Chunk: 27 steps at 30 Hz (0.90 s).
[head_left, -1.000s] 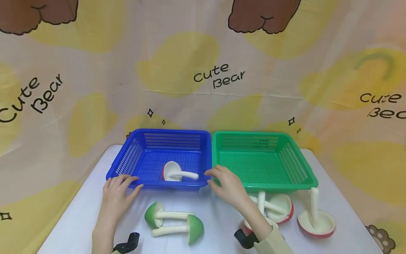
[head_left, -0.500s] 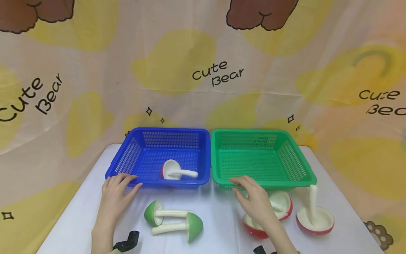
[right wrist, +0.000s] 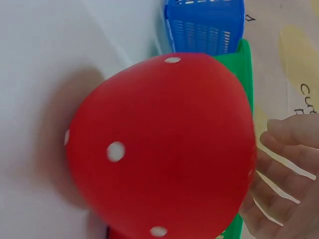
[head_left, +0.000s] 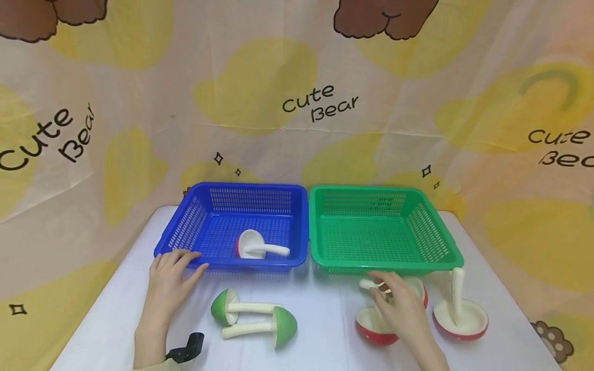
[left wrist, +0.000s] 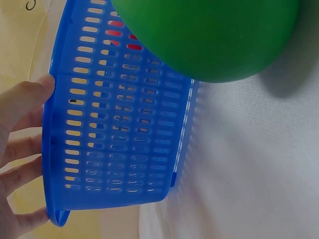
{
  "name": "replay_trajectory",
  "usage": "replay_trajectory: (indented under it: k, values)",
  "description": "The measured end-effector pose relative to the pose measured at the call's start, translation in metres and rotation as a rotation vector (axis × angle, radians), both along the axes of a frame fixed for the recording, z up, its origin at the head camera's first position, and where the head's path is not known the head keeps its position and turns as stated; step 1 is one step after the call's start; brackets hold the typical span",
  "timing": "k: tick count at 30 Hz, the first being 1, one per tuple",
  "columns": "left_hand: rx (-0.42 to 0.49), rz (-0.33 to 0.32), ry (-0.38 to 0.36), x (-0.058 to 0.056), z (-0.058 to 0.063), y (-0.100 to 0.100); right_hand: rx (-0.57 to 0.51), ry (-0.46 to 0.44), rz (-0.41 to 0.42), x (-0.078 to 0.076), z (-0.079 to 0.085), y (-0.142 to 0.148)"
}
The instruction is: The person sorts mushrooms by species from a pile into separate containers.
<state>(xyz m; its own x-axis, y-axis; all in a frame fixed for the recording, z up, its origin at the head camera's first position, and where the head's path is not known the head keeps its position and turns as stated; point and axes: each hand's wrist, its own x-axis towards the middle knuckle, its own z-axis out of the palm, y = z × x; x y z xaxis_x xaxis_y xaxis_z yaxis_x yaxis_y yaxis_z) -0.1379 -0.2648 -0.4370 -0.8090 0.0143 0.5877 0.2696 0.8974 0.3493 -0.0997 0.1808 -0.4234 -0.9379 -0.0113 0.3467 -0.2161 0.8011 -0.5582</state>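
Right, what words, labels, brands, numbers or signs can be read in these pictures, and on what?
"Cute Bear": backdrop, left.
"Cute Bear": backdrop, centre.
"Cute Be", then cut off at the edge: backdrop, right.
"Cu", the rest incomplete: backdrop, right wrist view.
Left wrist view, top left: one partial letter, unreadable.
Green basket, back wall: dark marks, too small to read.

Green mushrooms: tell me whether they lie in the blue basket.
No, both green mushrooms lie on the table, outside the blue basket.
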Motion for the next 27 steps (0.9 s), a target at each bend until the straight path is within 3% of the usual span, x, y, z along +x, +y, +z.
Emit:
replay_trajectory:
  k: [9,16,23,27]
  values:
    - [0.003,0.012,-0.019,0.002,0.002,0.000,0.043,-0.106,-0.107,0.006,-0.005,0.011]
    - [0.011,0.008,-0.015,0.000,0.001,-0.001,0.030,-0.154,-0.135,0.004,-0.011,0.011]
    - [0.012,0.003,-0.019,0.000,0.000,-0.001,-0.001,-0.276,-0.154,0.002,-0.015,0.007]
    - [0.013,-0.003,-0.018,-0.001,0.000,0.000,-0.006,-0.275,-0.163,0.001,-0.021,0.005]
